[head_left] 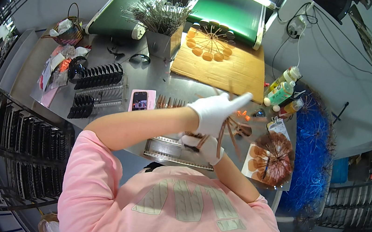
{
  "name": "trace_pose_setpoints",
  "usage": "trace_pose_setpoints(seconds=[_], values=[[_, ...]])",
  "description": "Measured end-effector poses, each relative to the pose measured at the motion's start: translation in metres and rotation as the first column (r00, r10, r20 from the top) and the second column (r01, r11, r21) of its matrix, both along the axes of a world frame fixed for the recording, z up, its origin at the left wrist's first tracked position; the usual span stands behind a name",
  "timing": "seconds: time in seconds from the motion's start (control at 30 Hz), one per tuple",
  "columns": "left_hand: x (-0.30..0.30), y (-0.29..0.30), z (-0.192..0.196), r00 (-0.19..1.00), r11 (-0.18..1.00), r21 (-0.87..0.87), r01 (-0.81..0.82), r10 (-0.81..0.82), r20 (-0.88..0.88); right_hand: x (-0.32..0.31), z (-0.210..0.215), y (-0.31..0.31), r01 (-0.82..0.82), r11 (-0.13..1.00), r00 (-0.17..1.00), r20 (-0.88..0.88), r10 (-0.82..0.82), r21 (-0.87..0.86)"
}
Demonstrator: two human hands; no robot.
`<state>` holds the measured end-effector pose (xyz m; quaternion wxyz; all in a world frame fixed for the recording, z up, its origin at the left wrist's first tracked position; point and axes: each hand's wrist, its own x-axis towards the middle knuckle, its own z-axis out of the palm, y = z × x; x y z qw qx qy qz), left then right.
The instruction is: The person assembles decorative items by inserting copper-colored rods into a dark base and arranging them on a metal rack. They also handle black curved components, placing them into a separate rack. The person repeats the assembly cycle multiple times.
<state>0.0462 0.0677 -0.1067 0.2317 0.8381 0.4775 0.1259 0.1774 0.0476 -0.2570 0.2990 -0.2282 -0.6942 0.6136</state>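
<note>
A bundle of thin brown sticks (pixel 228 133) is held between two white-gloved hands above the near edge of the grey desk (pixel 153 81). The left hand (pixel 217 110) is raised over the bundle, its fingers closed around the upper ends of the sticks while one finger is stretched out toward the right. The right hand (pixel 205 146) is seen lower, just beneath the left one, clenched on the lower part of the same sticks. The sticks are fanned out downward and to the right between the two hands.

Directly under the hands a metal tray (pixel 167 151) is laid at the desk's edge. To the right of the hands a pile of brown round-tipped pieces (pixel 274 158) is set on a white sheet. A phone (pixel 140 100) on a pink pad is found to the left of the hands, and beyond it rows of black round pieces (pixel 99 76) are lined up in racks. Further back a cardboard sheet (pixel 230 68) is spread, with tan round-tipped sticks (pixel 210 41) arranged on it in a ring. Beside it a grey box (pixel 161 37) filled with wire stems is placed. Bottles (pixel 283 89) are stood at the right of the cardboard, and blue stems (pixel 313 147) are heaped past the desk's right edge
</note>
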Motion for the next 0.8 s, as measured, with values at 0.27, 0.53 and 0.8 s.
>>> trace_pose_setpoints(seconds=[0.27, 0.53, 0.8], values=[[-0.031, 0.025, -0.005, 0.880, 0.943, -0.020, -0.331, 0.317, 0.353, 0.021, 0.000, 0.006, -0.168, 0.566, 0.974, -0.225, -0.032, -0.807], [0.023, -0.005, -0.027, 0.984, 0.971, 0.159, -0.177, 0.174, 0.031, -0.010, -0.035, 0.012, 0.065, 0.943, 0.965, 0.219, -0.142, 0.326], [-0.048, 0.001, -0.026, 0.303, 0.900, -0.217, -0.377, 0.341, 0.890, 0.079, 0.041, 0.001, 0.306, 0.726, 0.810, 0.232, -0.538, 0.616]])
